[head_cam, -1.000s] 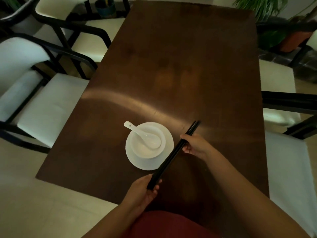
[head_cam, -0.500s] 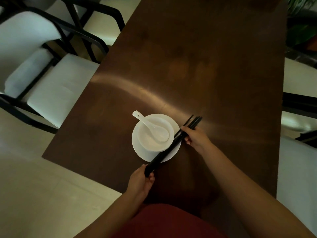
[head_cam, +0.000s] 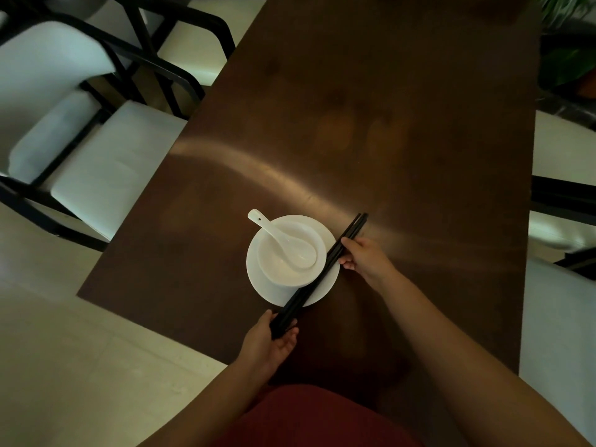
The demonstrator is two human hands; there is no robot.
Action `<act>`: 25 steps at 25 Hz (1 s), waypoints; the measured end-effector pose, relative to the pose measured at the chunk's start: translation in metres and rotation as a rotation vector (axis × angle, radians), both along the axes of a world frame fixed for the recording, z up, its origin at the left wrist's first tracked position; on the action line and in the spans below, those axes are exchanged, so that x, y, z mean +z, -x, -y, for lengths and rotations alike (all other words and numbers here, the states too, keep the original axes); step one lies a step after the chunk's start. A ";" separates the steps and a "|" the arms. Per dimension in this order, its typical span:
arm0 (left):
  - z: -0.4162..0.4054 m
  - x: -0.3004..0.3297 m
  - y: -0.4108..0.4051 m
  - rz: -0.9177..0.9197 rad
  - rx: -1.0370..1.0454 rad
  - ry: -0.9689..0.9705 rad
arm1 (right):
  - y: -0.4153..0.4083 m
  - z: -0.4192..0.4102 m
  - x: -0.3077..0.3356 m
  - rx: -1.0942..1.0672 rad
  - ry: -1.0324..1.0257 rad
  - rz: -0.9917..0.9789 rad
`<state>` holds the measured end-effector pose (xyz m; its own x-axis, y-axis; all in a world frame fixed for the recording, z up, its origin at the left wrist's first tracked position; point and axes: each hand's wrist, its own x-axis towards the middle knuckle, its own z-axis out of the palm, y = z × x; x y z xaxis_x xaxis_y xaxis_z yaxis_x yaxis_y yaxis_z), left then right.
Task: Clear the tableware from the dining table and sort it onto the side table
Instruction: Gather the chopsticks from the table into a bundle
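A white bowl (head_cam: 283, 272) stands on a white plate (head_cam: 325, 287) near the front of the dark wooden dining table (head_cam: 387, 130). A white spoon (head_cam: 283, 241) lies in the bowl, handle pointing up-left. A bundle of black chopsticks (head_cam: 319, 272) runs diagonally across the plate's right side, beside the bowl. My left hand (head_cam: 269, 345) grips their near end. My right hand (head_cam: 364, 261) pinches them near the far end. Whether the chopsticks touch the plate, I cannot tell.
White-cushioned chairs with black frames stand at the left (head_cam: 96, 175) and right (head_cam: 561, 317) of the table. A green plant (head_cam: 567, 62) is at the far right. Pale floor tiles (head_cam: 64, 366) lie at the lower left.
Both hands have carried the chopsticks leftward from the bare table, so they now lie over the plate's right side next to the bowl. The camera has tilted down and closer.
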<state>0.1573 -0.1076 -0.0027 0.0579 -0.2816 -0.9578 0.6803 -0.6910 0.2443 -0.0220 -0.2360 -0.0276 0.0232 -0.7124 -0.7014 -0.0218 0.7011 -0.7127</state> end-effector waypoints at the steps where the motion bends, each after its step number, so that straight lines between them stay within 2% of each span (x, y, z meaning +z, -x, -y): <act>1: 0.000 0.000 0.000 -0.002 -0.011 -0.009 | -0.001 -0.002 0.001 0.029 -0.002 -0.018; 10: -0.005 -0.009 -0.009 0.038 -0.082 0.034 | -0.001 -0.022 0.006 0.104 -0.015 -0.092; 12: -0.009 -0.011 -0.018 0.027 -0.182 0.023 | -0.002 -0.028 0.009 0.083 -0.029 -0.074; 14: -0.010 -0.009 -0.040 0.052 -0.383 -0.011 | -0.002 -0.036 0.013 0.047 -0.063 -0.047; 17: 0.012 0.000 -0.096 0.274 -0.539 -0.005 | 0.003 -0.056 0.016 0.002 -0.141 -0.001; 19: 0.042 0.005 -0.124 0.468 -0.593 0.125 | 0.002 -0.068 0.016 -0.009 -0.170 0.019; 21: 0.076 0.005 -0.133 0.744 -0.837 0.315 | -0.007 -0.076 0.019 -0.034 -0.165 -0.021; 23: 0.105 0.002 -0.126 1.034 -1.152 0.526 | -0.019 -0.081 0.018 -0.009 -0.090 -0.237; 25: 0.126 0.000 -0.114 1.052 -1.351 0.709 | -0.031 -0.088 0.014 0.061 0.025 -0.520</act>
